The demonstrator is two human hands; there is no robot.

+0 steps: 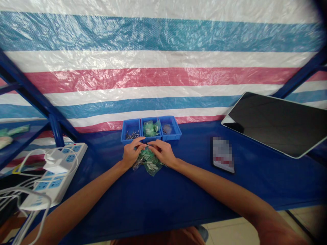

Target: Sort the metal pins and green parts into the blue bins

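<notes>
My left hand (132, 152) and my right hand (163, 152) meet at the fingertips over the middle of the blue table. Both are closed in a pinch, thumbs and fingers almost touching. Whatever sits between the fingertips is too small and too covered to name. Right below them lies a heap of clear greenish plastic bags (152, 172) with small silvery metal pins in and around it. Just beyond my fingers stand three blue bins in a row: a left bin (123, 132) with loose metal pins, a middle bin (151, 139) with green bags, and a right bin (177, 132) with a small clear packet.
A phone (222, 154) lies right of my hands on the table (153, 207). Farther right rests a large dark-screened tablet or monitor (278, 122). At the left edge is a white power strip (55, 183) with plugs and cables. Striped sheeting (163, 78) hangs behind.
</notes>
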